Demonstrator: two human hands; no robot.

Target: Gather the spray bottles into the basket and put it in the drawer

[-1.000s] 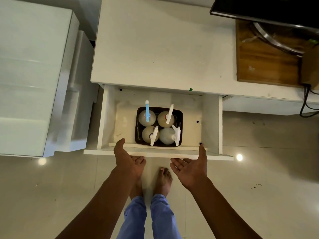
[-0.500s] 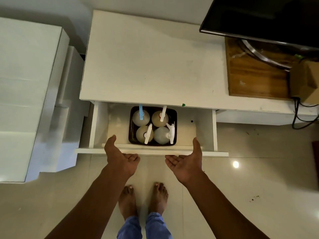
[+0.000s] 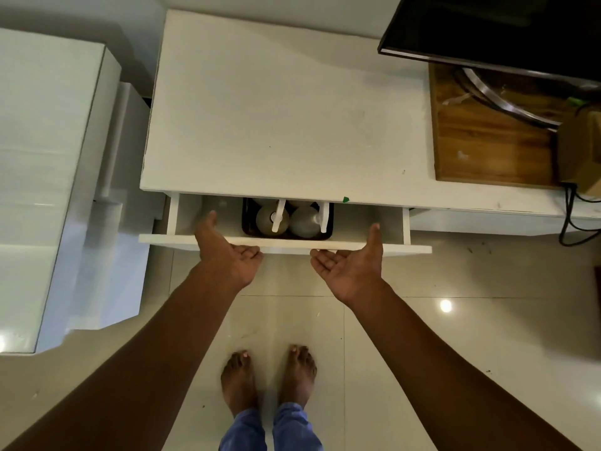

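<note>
A dark basket (image 3: 248, 222) stands inside the white drawer (image 3: 406, 249), which is pushed most of the way under the white cabinet top (image 3: 286, 109). Two spray bottles show in the basket: one (image 3: 271, 219) on the left, one (image 3: 305, 221) on the right, each with a white trigger head. The back of the basket is hidden under the top. My left hand (image 3: 224, 252) and my right hand (image 3: 354, 265) press on the drawer's front panel, palms turned inward, thumbs over its upper edge, fingers apart. Neither hand holds anything.
A black screen (image 3: 504, 30) on a metal stand sits on a wooden board (image 3: 487, 148) at the right, beside a cardboard box (image 3: 582, 151) with black cables (image 3: 572, 219) hanging down. A white unit (image 3: 48, 174) stands at the left. My bare feet (image 3: 270, 382) rest on glossy tiles.
The drawer has slid inward under both hands. The two back bottles have gone out of sight beneath the cabinet top. My feet have stepped back.
</note>
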